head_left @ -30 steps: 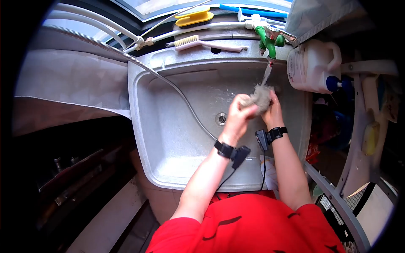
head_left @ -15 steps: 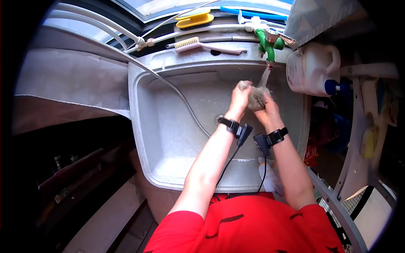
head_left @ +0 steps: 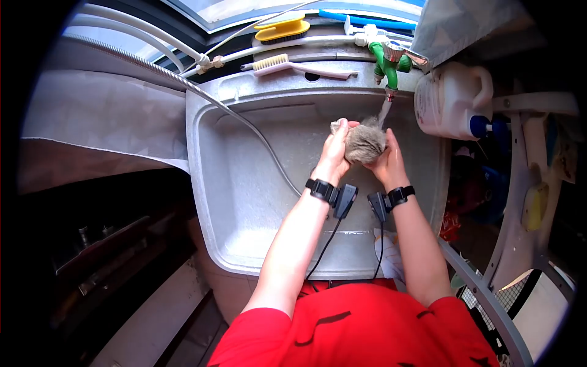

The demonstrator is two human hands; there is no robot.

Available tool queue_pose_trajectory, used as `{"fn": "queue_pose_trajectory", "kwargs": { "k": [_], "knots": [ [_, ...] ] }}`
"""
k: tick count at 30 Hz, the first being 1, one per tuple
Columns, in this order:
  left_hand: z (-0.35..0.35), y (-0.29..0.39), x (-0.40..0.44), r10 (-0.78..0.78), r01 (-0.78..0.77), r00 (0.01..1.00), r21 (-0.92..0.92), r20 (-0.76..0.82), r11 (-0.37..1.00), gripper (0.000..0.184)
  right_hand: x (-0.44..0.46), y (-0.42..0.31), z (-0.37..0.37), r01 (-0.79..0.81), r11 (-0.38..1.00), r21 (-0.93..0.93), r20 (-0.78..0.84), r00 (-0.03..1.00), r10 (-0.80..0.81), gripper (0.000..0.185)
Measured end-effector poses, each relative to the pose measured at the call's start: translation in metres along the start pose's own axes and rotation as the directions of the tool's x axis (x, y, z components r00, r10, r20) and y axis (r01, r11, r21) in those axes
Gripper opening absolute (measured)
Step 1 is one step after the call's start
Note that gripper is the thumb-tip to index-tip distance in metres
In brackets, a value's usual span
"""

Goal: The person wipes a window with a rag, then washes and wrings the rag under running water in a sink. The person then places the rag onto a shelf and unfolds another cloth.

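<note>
A crumpled, wet grey-brown rag (head_left: pixel 365 144) is held between both hands above the grey sink (head_left: pixel 244 238). My left hand (head_left: pixel 333 153) grips its left side, thumb up and fingers wrapped round it. Cupped against the right side and underneath is my right hand (head_left: pixel 391 164), its fingers partly hidden by the cloth. Water from the green tap (head_left: pixel 390 64) runs down at the rag's upper right edge.
A flexible metal hose (head_left: pixel 260 134) crosses the sink's left side. Along the back rim lie a long-handled brush (head_left: pixel 306 68) and a yellow brush (head_left: pixel 281 27). A white canister (head_left: pixel 449 101) stands at the right. Cables hang from both wrist straps.
My left hand has shifted slightly left, and the rag is spread wider between the hands. My right hand's fingers are straighter than before. Water keeps running.
</note>
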State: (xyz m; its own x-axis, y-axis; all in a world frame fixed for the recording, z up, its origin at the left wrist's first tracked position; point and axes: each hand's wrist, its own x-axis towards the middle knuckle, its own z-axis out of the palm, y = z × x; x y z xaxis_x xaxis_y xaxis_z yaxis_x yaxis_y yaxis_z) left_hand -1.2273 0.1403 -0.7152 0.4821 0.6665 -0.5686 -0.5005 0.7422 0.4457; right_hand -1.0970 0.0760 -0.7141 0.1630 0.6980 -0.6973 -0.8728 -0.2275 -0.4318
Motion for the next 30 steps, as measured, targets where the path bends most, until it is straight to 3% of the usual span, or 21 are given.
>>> {"fn": "queue_pose_trajectory", "kwargs": {
  "k": [2,3,4,7,8,10,12,14,15,16,18,19,20,21,22,23,24,25,26,28,30],
  "knots": [
    [0.003,-0.003,-0.019,0.085,-0.09,0.983,0.02,0.164,0.996,0.03,0.015,0.001,-0.007,-0.1,0.968,0.232,0.155,0.986,0.065,0.045],
    [0.001,-0.006,-0.026,0.165,-0.191,0.974,0.171,0.156,0.967,0.023,0.017,0.002,-0.007,-0.024,0.974,0.225,0.16,0.987,-0.012,0.046],
    [-0.001,-0.005,-0.033,0.282,-0.352,0.928,0.323,0.246,0.878,0.029,0.017,0.001,-0.005,-0.028,0.974,0.227,0.16,0.987,-0.009,0.046],
    [-0.008,-0.006,-0.048,0.333,-0.479,0.876,0.556,0.349,0.679,0.032,0.023,-0.003,-0.003,0.255,0.958,0.131,-0.079,0.966,-0.246,0.04],
    [-0.001,-0.003,-0.056,0.311,-0.511,0.858,0.625,0.409,0.59,0.031,0.017,-0.001,-0.003,0.254,0.959,0.128,-0.083,0.966,-0.245,0.04],
    [0.015,-0.011,-0.053,0.302,-0.619,0.786,0.692,0.54,0.372,0.026,0.007,0.005,0.001,0.282,0.946,-0.161,-0.115,0.947,-0.301,0.038],
    [0.019,-0.01,-0.03,0.417,-0.629,0.699,0.777,0.581,-0.027,0.02,0.022,0.03,-0.01,0.332,0.943,0.001,-0.031,0.943,-0.331,0.038],
    [0.014,0.003,0.002,0.501,-0.43,0.822,0.872,0.271,0.233,0.015,0.002,0.034,0.017,0.135,0.986,-0.096,-0.204,0.967,-0.152,0.035],
    [0.019,0.005,0.008,0.444,-0.251,0.896,0.851,0.024,0.462,0.016,0.003,0.034,0.02,0.146,0.987,-0.071,-0.172,0.973,-0.156,0.033],
    [0.008,0.0,0.026,0.429,-0.174,0.902,0.866,-0.051,0.47,0.018,0.002,0.029,0.02,0.145,0.986,-0.076,-0.17,0.973,-0.157,0.033],
    [-0.011,-0.026,0.051,0.329,-0.225,0.94,0.554,-0.093,0.801,0.023,0.005,0.011,0.019,0.089,0.985,-0.145,-0.188,0.975,-0.116,0.032],
    [0.001,-0.021,0.032,0.293,-0.283,0.953,0.553,0.072,0.784,0.031,0.01,0.001,0.016,0.077,0.988,-0.133,-0.288,0.951,-0.112,0.035],
    [0.014,-0.021,0.013,0.303,-0.4,0.916,0.611,0.262,0.683,0.039,0.049,0.002,-0.023,0.25,0.963,-0.101,-0.226,0.937,-0.267,0.038],
    [0.023,-0.039,-0.002,0.519,-0.586,0.74,0.789,0.427,0.186,0.037,0.042,-0.006,-0.03,0.249,0.955,-0.161,-0.139,0.952,-0.272,0.038],
    [0.032,-0.051,-0.012,0.573,-0.539,0.507,0.755,0.644,-0.372,0.035,0.036,-0.01,-0.036,0.248,0.943,-0.223,-0.046,0.963,-0.264,0.038],
    [0.031,-0.046,-0.011,0.578,-0.528,0.51,0.763,0.637,-0.374,0.035,0.032,-0.005,-0.039,0.016,0.985,0.172,0.523,0.846,-0.105,0.039],
    [0.029,-0.037,-0.005,0.587,-0.53,0.61,0.825,0.532,-0.195,0.031,0.031,0.005,-0.038,0.005,0.985,0.17,0.527,0.845,-0.095,0.039],
    [0.028,-0.029,0.002,0.572,-0.512,0.702,0.859,0.424,-0.008,0.028,0.025,0.015,-0.023,0.202,0.978,-0.051,0.266,0.947,-0.182,0.039],
    [0.025,-0.019,0.012,0.55,-0.328,0.825,0.902,0.129,0.282,0.022,0.016,0.021,-0.009,0.32,0.893,-0.316,0.013,0.943,-0.333,0.04],
    [0.002,-0.013,0.032,0.442,-0.223,0.897,0.885,0.022,0.408,0.023,-0.002,0.017,-0.004,0.24,0.921,-0.308,-0.016,0.966,-0.257,0.038],
    [-0.035,-0.026,0.058,0.156,-0.156,0.987,0.421,0.035,0.894,0.032,-0.009,0.001,-0.001,-0.031,0.993,-0.111,0.0,1.0,0.032,0.03]
  ]
}}
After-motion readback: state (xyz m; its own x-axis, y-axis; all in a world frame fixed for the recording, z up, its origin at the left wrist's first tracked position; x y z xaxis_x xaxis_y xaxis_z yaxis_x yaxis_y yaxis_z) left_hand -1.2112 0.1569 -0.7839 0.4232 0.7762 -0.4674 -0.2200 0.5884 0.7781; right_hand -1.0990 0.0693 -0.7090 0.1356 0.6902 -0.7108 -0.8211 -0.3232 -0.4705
